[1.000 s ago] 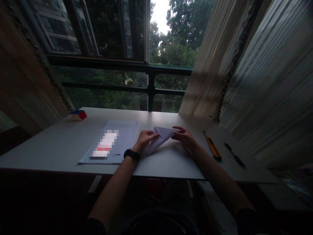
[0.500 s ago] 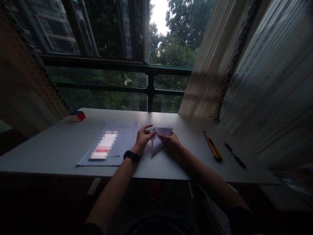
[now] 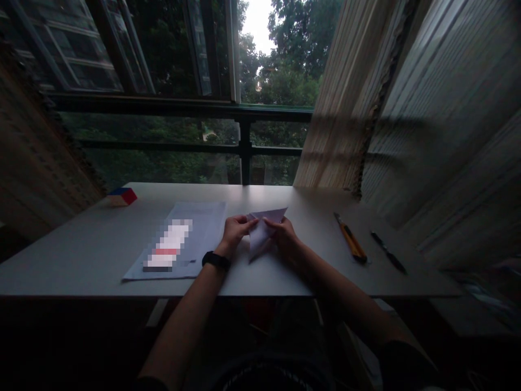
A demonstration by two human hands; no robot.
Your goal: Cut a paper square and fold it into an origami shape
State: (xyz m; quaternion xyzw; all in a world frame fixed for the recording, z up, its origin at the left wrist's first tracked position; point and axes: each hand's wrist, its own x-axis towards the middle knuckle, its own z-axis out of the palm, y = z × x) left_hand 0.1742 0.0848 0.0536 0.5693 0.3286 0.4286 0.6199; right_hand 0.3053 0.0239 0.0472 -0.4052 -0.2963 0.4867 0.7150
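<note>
A folded piece of white paper [image 3: 260,233] with a pointed lower tip rests on the white table [image 3: 97,250] in front of me. My left hand [image 3: 235,231], with a dark watch on its wrist, pinches the paper's left upper edge. My right hand [image 3: 284,237] grips the paper's right side, fingers curled over the fold. Both hands meet at the paper's top.
A printed sheet [image 3: 183,239] lies left of the hands. A red and blue cube [image 3: 122,196] sits at the far left corner. An orange utility knife [image 3: 350,244] and a black pen [image 3: 388,252] lie to the right. Curtains hang right; a window railing stands behind.
My right hand has moved left, folding the paper's right flap inward so the paper is narrower. My left hand closed onto the top edge. The view has drifted slightly.
</note>
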